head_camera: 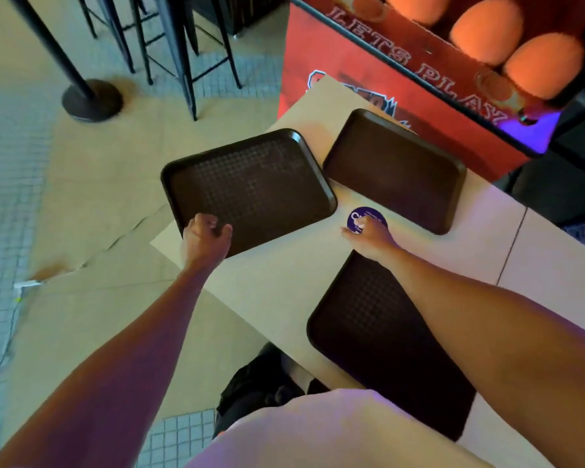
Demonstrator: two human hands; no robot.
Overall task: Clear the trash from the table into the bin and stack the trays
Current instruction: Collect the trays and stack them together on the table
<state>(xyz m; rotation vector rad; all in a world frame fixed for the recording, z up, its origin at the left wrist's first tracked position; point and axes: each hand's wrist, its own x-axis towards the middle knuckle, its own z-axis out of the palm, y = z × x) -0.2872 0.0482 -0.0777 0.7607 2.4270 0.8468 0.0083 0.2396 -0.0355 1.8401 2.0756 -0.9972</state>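
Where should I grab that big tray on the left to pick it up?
Probably the raised rim at its near corner, coming from your side, where the left hand grips the left tray. The rim gives fingers a lip to hook, and that corner lies closest on the table.

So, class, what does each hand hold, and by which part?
The left hand grips the left tray by its near rim. The right hand rests on the purple disc; a grip cannot be told.
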